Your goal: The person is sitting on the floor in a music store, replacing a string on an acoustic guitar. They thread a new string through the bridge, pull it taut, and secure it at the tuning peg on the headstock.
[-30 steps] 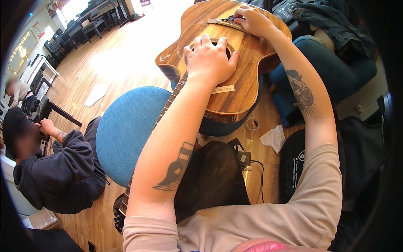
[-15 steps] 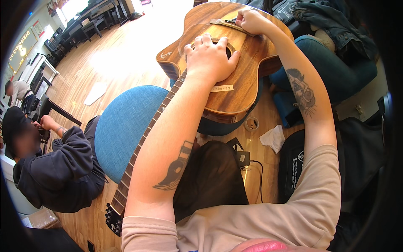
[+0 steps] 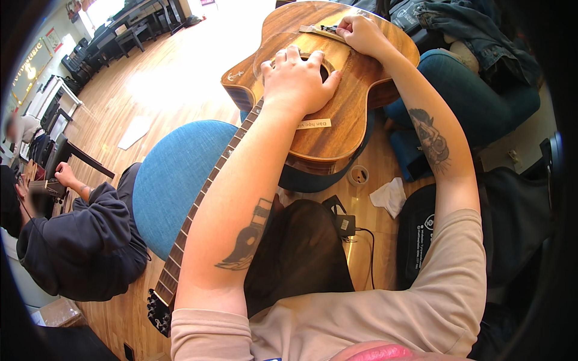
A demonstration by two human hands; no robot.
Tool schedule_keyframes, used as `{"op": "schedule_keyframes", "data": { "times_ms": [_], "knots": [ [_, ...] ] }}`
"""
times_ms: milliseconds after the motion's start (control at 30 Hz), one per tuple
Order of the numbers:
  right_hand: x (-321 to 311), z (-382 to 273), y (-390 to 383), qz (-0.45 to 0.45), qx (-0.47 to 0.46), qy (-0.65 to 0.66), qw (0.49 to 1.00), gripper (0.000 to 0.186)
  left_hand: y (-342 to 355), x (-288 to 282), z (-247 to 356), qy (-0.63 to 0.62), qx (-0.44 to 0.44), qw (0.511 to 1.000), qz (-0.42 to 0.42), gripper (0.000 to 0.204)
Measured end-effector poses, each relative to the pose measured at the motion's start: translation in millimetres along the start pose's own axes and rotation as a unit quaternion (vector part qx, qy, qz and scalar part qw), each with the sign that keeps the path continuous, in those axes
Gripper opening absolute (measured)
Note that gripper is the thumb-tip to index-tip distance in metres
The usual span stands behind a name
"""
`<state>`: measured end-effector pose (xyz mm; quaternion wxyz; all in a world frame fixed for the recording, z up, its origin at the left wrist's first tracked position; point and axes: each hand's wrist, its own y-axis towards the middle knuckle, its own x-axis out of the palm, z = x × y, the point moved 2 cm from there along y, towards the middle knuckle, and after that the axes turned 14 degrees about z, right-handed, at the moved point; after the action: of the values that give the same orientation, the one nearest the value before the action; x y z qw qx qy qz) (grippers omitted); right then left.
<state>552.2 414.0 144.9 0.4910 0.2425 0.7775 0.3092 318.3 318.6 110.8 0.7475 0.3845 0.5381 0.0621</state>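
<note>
An acoustic guitar (image 3: 346, 135) with a glossy brown wooden top lies face up in front of me. Its neck (image 3: 201, 201) runs back under my left forearm to a black headstock (image 3: 159, 310). My left hand (image 3: 299, 83) rests flat on the top with fingers spread, partly covering the soundhole (image 3: 324, 72). At the bridge (image 3: 325, 33), my right hand (image 3: 363, 37) has thumb and fingers pinched together at one end. Small dark pieces show beside those fingertips. Whatever the pinch holds is hidden by the fingers.
Left of the neck stands a round blue stool (image 3: 180, 180); another supports the guitar. A person (image 3: 78, 240) in dark clothes sits at the left. On the floor are a cup (image 3: 358, 175), a white crumpled cloth or tissue (image 3: 389, 197) and a black adapter (image 3: 345, 225). A black bag (image 3: 415, 259) lies right.
My right hand has shifted slightly at the bridge, its fingers still pinched. The left hand keeps its place on the guitar. The seated person's head has moved farther left.
</note>
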Motion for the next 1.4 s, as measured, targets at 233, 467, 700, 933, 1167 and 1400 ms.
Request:
{"op": "schedule_keyframes", "data": {
  "times_ms": [233,467,700,933,1167,1400],
  "knots": [
    [0.3,0.7,-4.5,0.036,-0.059,-0.008,0.998,0.024,-0.4,0.3,-1.7,0.002,-0.002,1.000,0.003,0.072],
    [-10.7,9.2,4.4,0.057,-0.063,-0.050,0.995,0.024,0.4,0.3,-0.8,-0.016,-0.008,1.000,0.007,0.070],
    [-1.1,14.7,21.0,0.019,-0.044,-0.102,0.994,0.028,2.1,-0.7,-3.4,-0.020,-0.013,1.000,-0.006,0.069],
    [16.3,23.9,41.5,-0.014,-0.037,-0.138,0.990,0.029,3.6,1.2,-2.6,-0.026,-0.008,1.000,0.002,0.068],
    [20.2,-6.4,38.3,0.022,-0.247,0.026,0.968,0.022,4.4,2.0,-4.7,-0.030,-0.007,1.000,-0.007,0.067],
    [5.9,-22.1,48.1,-0.171,-0.155,0.018,0.973,0.026,4.2,1.3,-2.4,-0.040,-0.006,0.999,0.003,0.065]
  ]
}}
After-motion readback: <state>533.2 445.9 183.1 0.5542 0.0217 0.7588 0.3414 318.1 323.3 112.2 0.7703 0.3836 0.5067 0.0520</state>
